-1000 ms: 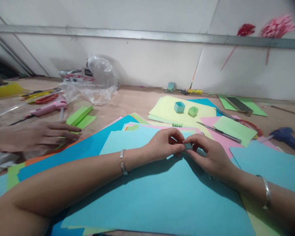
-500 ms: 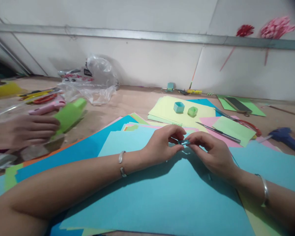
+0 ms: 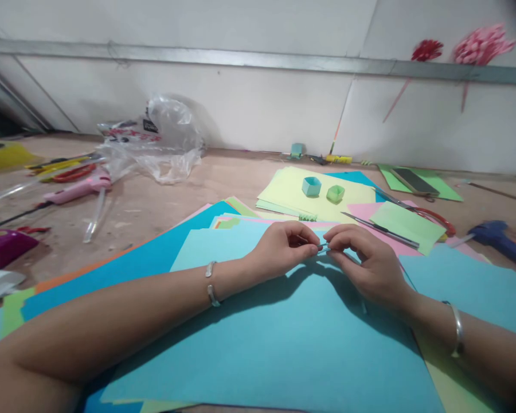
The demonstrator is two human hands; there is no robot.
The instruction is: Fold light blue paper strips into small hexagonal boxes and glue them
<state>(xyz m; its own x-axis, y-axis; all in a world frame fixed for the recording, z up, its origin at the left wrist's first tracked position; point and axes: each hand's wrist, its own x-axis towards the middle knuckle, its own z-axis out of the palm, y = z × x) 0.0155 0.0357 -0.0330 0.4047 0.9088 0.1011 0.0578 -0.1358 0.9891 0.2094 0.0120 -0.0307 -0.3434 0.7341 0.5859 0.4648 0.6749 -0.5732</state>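
My left hand [image 3: 284, 248] and my right hand [image 3: 365, 261] meet over a large light-blue paper sheet [image 3: 275, 350]. Pinched between the fingertips of both is a thin blue paper strip [image 3: 323, 248], folded or looped; the fingers cover most of it. The strip's tail seems to hang beneath my right hand. Just beyond my hands, a small blue paper ring [image 3: 312, 186] and a green paper ring [image 3: 336, 194], both angular, stand on pale yellow sheets [image 3: 279, 189].
To the right lie a pen [image 3: 387, 230], red-handled scissors [image 3: 434, 221], a blue glue gun [image 3: 499, 238] and a phone [image 3: 415, 181]. A plastic bag [image 3: 167, 137], a pink glue gun [image 3: 79, 188] and a purple object [image 3: 8, 248] are at left. Paper flowers [image 3: 484, 46] hang on the wall rail.
Another person's hand with a bright green object has left the view at the left. My fingertips have shifted slightly on the blue strip, which shows less now.
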